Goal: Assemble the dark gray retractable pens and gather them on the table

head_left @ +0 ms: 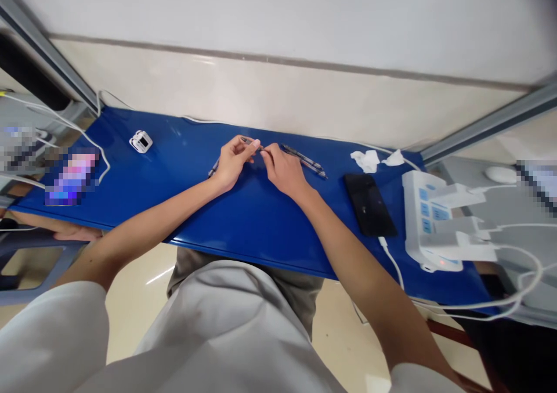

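Over the blue table point(256, 224), both my hands are closed around a slim dark pen point(247, 141). My left hand point(232, 163) pinches it between thumb and fingers. The fingertips of my right hand point(284, 169) close on its other end, which they partly cover. Just beyond the right hand lie several pens point(307, 159) side by side on the table. Beside my left wrist, part of another pen-like thing point(213, 168) shows, the remainder hidden by the hand.
A black phone point(369, 206) with a white cable lies to the right, beside a white power strip point(429, 222) full of chargers. Crumpled tissues point(365, 161) sit behind it. At the left are a small white device point(141, 141) and a blurred phone point(72, 178). A pale wall point(261, 85) borders the back.
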